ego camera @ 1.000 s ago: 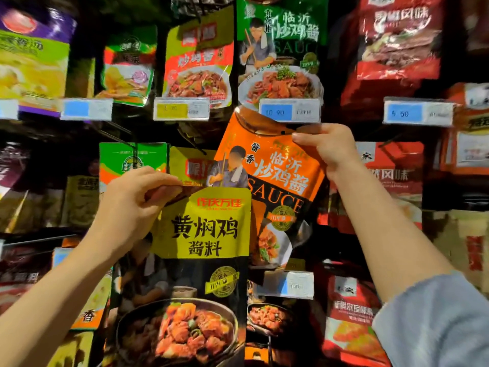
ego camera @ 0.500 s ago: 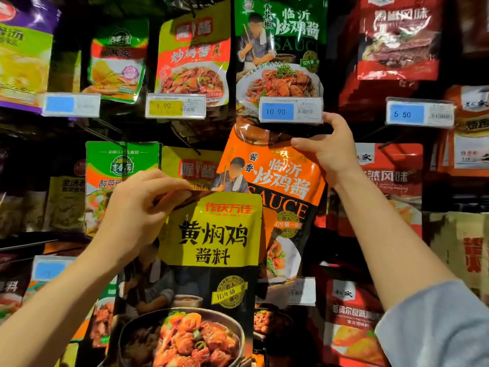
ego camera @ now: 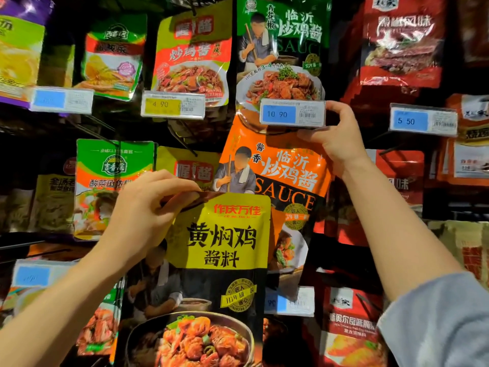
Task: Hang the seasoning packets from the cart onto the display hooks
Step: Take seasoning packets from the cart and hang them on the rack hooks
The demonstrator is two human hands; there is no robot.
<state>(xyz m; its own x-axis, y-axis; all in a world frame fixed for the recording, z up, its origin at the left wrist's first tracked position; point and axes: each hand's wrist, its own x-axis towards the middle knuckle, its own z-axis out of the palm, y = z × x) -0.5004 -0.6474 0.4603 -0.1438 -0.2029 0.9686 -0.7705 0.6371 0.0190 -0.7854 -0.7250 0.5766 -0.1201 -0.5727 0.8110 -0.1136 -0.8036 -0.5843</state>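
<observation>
The orange sauce packet (ego camera: 280,181) is pinched at its top right corner by the right hand (ego camera: 337,139), fingers curled beside the price tag (ego camera: 292,113) — the packet's top edge is tucked behind that tag, where the hook is hidden. The yellow-and-black packet (ego camera: 211,274) is gripped at its top by the left hand (ego camera: 148,215), lower and in front. A missed hang hole is judged likely — the tag blocks the hook tip from sight, so the orange packet could slip and fall.

Price tags are clipped across the rack: a yellow tag (ego camera: 173,106) marked 4 90 at upper centre-left, a blue tag (ego camera: 422,122) marked 5 50 at the right edge.
</observation>
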